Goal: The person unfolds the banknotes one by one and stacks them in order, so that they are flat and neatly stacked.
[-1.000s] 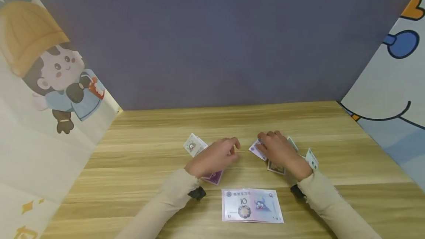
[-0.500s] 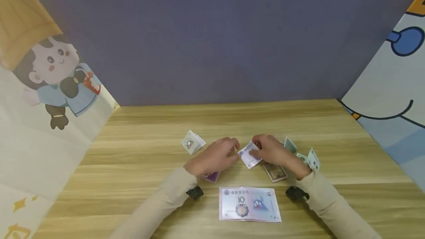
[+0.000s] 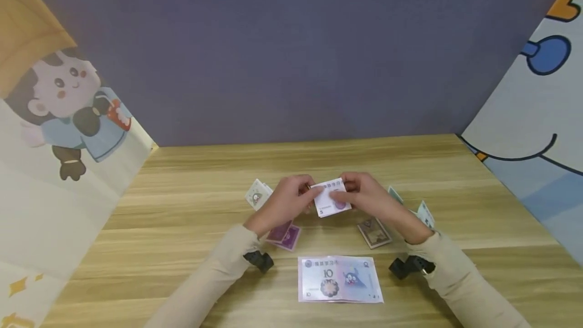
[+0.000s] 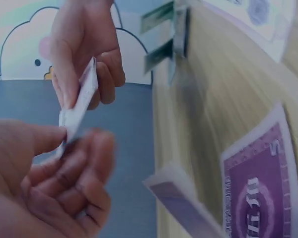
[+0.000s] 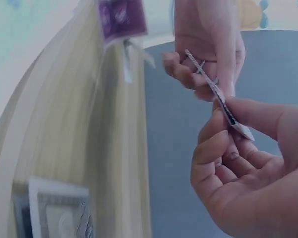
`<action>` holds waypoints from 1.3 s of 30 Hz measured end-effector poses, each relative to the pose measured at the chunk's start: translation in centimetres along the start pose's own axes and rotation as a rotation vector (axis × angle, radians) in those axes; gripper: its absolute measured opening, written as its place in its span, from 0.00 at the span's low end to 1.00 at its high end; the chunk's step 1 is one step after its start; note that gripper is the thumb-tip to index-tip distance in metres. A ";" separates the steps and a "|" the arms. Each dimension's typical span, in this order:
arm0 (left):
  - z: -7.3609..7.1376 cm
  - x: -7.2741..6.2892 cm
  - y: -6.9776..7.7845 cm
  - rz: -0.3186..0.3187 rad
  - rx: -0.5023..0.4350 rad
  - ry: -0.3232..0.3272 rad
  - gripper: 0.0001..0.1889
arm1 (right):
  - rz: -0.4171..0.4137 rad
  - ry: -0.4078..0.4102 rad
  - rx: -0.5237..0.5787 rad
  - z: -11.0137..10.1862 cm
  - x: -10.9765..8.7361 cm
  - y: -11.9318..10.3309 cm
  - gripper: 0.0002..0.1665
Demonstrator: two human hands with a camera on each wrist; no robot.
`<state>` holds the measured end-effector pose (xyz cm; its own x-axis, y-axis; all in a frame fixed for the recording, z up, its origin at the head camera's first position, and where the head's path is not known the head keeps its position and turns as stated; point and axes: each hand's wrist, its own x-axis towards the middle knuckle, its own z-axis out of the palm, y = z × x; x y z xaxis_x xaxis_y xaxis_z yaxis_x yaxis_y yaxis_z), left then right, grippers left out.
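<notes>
Both hands hold a folded play banknote (image 3: 329, 202) above the table; it is pale with purple print and a 5 in its corner. My left hand (image 3: 288, 197) pinches its left edge, thumb on the near face. On the right edge my right hand (image 3: 371, 199) does the same. From the side, in the right wrist view, the folded note (image 5: 216, 91) looks thin, with layers slightly apart. Flat on the table in front of the hands lies a pink and blue 10 play banknote (image 3: 340, 280), with a crease down its middle.
Left of the hands lie folded purple notes (image 3: 289, 238) and a whitish folded note (image 3: 256, 197). A brown folded note (image 3: 374, 233) and green folded notes (image 3: 425, 214) lie at the right. A dark panel (image 3: 291, 65) stands behind the wooden table (image 3: 205, 166).
My right hand has lifted the folded purple-white note off the table and brought it left to my left hand, which has taken hold of its other edge.
</notes>
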<state>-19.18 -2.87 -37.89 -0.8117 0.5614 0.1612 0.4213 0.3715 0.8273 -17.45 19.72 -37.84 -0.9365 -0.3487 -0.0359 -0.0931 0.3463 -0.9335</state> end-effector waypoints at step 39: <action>-1.3 -0.3 2.2 0.228 -0.168 0.049 0.13 | 0.026 -0.216 0.347 -0.3 -1.9 -2.7 0.41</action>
<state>-18.58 -3.18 -35.43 -0.7241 0.5782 0.3760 0.5258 0.1098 0.8435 -15.56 19.73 -35.12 -0.8413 -0.5310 -0.1008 0.0842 0.0555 -0.9949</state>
